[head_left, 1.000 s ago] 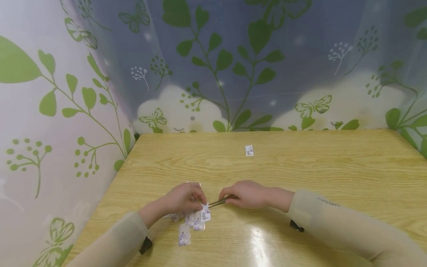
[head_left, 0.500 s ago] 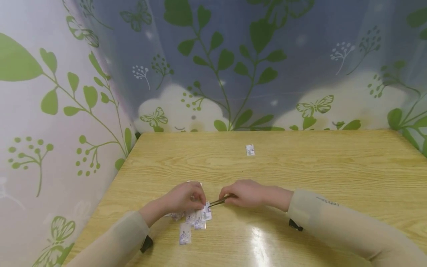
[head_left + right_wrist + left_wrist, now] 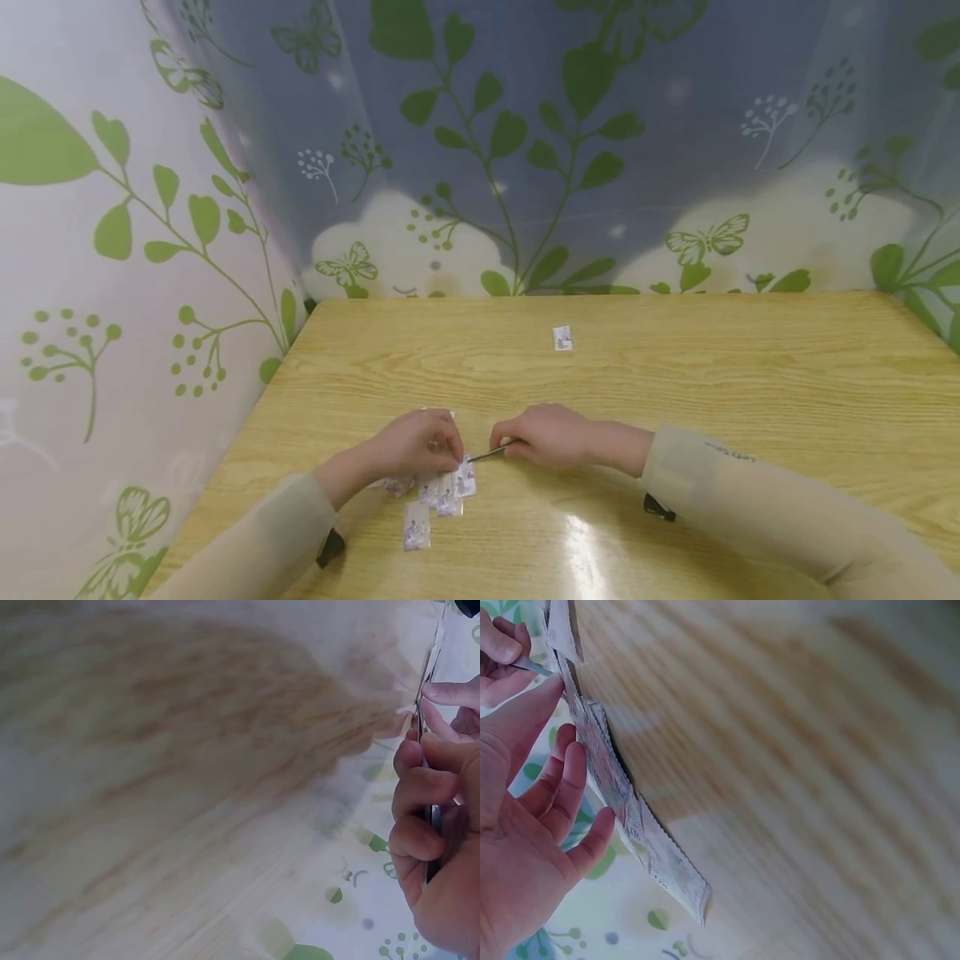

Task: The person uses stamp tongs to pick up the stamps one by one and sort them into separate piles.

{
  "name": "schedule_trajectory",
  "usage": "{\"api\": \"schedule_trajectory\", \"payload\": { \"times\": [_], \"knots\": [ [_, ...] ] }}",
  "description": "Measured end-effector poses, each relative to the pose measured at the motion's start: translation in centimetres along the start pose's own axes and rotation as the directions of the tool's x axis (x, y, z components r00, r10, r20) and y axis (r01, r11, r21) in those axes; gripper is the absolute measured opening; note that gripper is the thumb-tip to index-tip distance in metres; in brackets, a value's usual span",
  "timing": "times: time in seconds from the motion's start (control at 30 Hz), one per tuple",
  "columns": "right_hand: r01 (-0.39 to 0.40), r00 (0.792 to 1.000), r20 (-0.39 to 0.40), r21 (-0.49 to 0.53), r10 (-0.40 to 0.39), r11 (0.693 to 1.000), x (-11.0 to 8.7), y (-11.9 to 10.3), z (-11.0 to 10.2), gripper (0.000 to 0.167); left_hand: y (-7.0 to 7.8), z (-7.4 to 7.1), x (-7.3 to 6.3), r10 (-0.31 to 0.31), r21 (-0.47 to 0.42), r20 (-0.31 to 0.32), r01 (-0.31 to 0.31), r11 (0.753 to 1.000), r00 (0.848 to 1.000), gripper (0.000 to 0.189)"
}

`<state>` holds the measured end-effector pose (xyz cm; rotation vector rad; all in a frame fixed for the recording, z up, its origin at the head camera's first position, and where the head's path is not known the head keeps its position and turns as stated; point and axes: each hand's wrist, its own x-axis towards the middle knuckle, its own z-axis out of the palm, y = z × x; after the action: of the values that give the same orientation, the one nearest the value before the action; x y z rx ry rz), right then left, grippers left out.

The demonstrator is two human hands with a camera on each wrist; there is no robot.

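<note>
My left hand (image 3: pixel 416 443) pinches with thumb and index finger at the upper edge of a small white sachet (image 3: pixel 467 479) with purple print. Its other fingers curl loosely beside the pile in the left wrist view. From the right, my right hand (image 3: pixel 557 435) grips slim metal tweezers (image 3: pixel 491 453), their prongs pressed together and the tips right at the left fingertips. More sachets (image 3: pixel 450 506) overlap under and around the left hand, which partly hides them. Serrated edges show on one sachet (image 3: pixel 660 847) in the left wrist view.
One sachet (image 3: pixel 416 527) lies nearer the front, slightly apart from the pile. Another lone sachet (image 3: pixel 562 337) is near the far edge of the wooden table (image 3: pixel 712 367). Patterned curtains (image 3: pixel 480 150) stand behind and at the left.
The tweezers' prongs, apart earlier, are now squeezed together at the left fingertips. My right hand has shifted very slightly left; the left hand stays put.
</note>
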<state>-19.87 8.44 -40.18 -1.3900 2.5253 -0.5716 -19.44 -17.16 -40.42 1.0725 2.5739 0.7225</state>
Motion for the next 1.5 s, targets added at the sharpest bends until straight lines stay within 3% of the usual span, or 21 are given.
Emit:
{"api": "schedule_trajectory", "payload": {
  "times": [0.23, 0.5, 0.83, 1.1, 1.5],
  "knots": [
    [-0.006, 1.000, -0.011, 0.051, 0.006, 0.999, -0.4, 0.2, -0.4, 0.014, -0.4, -0.3, -0.1, -0.002, -0.026, 0.024, 0.002, 1.000, 1.000, 0.009],
    [-0.030, 0.999, -0.044, 0.061, 0.032, 0.998, -1.7, 0.9, -2.5, 0.016, -0.4, -0.8, -0.9, 0.012, -0.087, -0.017, -0.014, 0.996, 1.000, 0.008],
    [-0.107, 0.989, -0.090, 0.091, 0.115, 0.990, -4.5, 3.9, -4.7, 0.019, -0.3, -0.3, -2.0, -0.015, -0.068, 0.015, 0.016, 0.998, 1.000, 0.012],
    [-0.228, 0.966, -0.069, 0.237, 0.250, 0.945, -6.9, 6.6, -5.9, 0.021, -0.5, 0.1, -2.0, -0.006, -0.020, 0.019, 0.006, 1.000, 1.000, 0.011],
    [-0.318, 0.926, -0.155, 0.165, 0.343, 0.934, -7.0, 11.0, -6.8, 0.018, -0.3, 0.0, -1.9, 0.006, -0.005, 0.021, -0.006, 1.000, 1.000, 0.011]
  ]
}}
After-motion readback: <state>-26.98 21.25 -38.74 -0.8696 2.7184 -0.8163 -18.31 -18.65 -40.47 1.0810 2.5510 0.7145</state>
